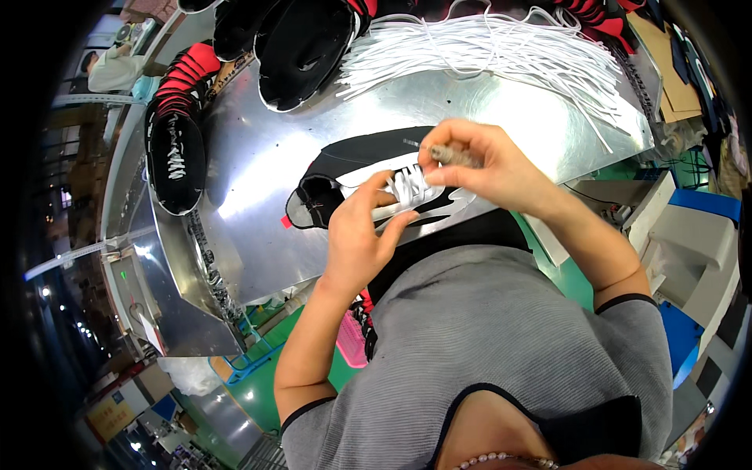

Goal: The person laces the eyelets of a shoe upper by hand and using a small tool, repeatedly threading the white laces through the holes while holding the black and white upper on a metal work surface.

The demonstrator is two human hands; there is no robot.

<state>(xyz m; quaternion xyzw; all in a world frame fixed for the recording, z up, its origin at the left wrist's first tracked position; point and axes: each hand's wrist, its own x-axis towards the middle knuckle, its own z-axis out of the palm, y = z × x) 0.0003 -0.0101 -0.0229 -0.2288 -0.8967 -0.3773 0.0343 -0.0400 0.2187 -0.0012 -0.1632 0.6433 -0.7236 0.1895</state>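
A black and white shoe upper [345,153] lies on its side on the metal table in front of me, its heel end with a small red tab toward the left. White lace [407,188] crosses its throat in several rows. My left hand [356,231] grips the upper at the lacing, thumb and fingers on either side of it. My right hand [489,160] is closed round a thin-tipped hand tool [453,155] with a wrapped, greyish-brown handle. Its slim tip points left above the upper. The right fingertips are at the lace; whether they pinch it is partly hidden.
A large bundle of white laces [486,51] lies along the table's far side. Black shoe uppers [301,55] stand at the back left. A nested row of red and black uppers [178,117] lines the left edge. The metal table [258,251] curves round in front of me.
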